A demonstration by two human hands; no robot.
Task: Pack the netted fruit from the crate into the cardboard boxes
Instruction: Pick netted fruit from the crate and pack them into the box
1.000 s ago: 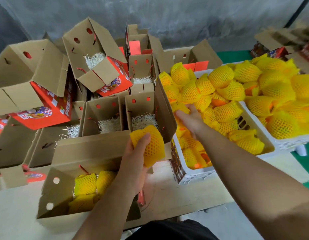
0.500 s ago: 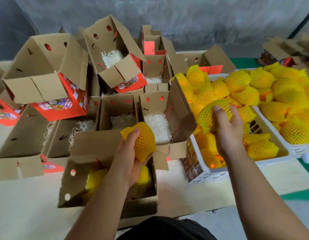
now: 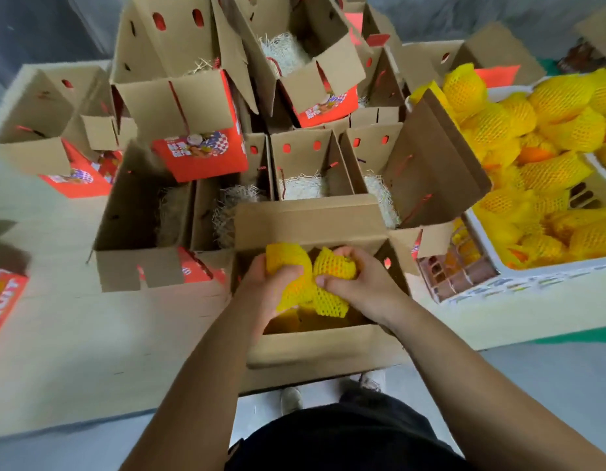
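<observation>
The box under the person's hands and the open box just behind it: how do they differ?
The near box already holds yellow netted fruit, and both hands lower more into it: the left hand and right hand each grip one. The box behind holds only pale shredded padding and no fruit. The near box sits at the table edge; the other stands further back among other boxes. Both are brown cardboard with open flaps.

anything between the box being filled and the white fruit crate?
Head view: only the raised side flap of a neighbouring box and a short strip of bare table separate the near box from the white crate.
</observation>
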